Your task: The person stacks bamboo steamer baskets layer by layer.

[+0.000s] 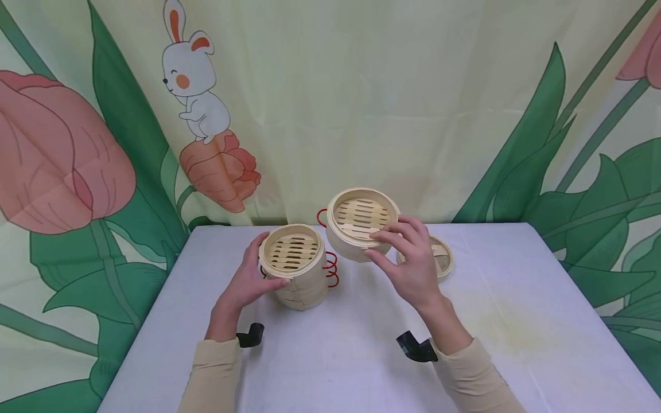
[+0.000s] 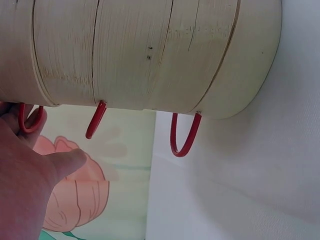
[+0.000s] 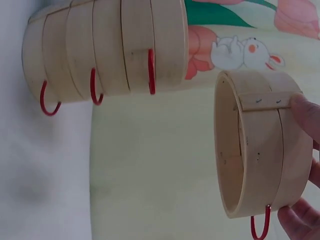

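Observation:
A stack of round bamboo steamer baskets (image 1: pixel 302 295) stands upright on the table, red loops along its sides and a slatted floor on top. At its upper left side is my left hand (image 1: pixel 250 275). The left wrist view shows its fingers beside the topmost red loop (image 2: pixel 30 122), its straight thumb (image 2: pixel 70 162) apart from the wall. My right hand (image 1: pixel 410 258) holds a single steamer basket (image 1: pixel 356 244) up, right of the stack. Its thumb (image 3: pixel 306 112) presses the wall beside an overlapping strip. Other fingers curl round the rim; a hollow side faces left in the right wrist view.
A round bamboo piece (image 1: pixel 445 258) lies on the white-covered table (image 1: pixel 516 298), partly hidden behind my right hand. Behind the table hangs a printed curtain (image 1: pixel 361 103) with a rabbit, tulips and leaves. Black mounts (image 1: pixel 415 347) sit at both wrists.

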Tool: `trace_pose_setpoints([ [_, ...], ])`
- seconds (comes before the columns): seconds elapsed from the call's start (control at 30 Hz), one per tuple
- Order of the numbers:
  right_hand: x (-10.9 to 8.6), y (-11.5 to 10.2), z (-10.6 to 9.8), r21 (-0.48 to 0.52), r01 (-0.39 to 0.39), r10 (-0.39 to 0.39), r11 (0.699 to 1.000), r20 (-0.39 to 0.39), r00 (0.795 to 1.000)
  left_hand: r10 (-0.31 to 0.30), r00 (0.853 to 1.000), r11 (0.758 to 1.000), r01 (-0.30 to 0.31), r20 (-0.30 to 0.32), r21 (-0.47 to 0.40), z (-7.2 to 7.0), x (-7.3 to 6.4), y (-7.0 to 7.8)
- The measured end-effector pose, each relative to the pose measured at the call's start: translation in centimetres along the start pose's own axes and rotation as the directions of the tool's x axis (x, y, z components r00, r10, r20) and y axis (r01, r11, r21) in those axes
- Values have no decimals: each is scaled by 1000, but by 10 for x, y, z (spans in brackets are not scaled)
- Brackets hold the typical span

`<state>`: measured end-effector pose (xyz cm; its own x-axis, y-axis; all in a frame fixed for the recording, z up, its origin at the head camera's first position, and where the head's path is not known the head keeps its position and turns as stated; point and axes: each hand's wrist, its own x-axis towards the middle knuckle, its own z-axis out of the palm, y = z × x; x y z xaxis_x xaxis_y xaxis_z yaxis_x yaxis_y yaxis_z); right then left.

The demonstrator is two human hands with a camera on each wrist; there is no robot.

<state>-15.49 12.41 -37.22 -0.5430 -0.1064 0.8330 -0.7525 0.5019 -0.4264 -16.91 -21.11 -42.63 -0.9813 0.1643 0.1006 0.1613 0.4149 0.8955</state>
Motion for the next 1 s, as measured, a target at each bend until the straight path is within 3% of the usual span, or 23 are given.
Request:
trace_pose_setpoints([
  [1.0,17,-34,63,15,22,-23,1000,51,998,11,1000,1000,-11,3,-25,0,2,-2],
])
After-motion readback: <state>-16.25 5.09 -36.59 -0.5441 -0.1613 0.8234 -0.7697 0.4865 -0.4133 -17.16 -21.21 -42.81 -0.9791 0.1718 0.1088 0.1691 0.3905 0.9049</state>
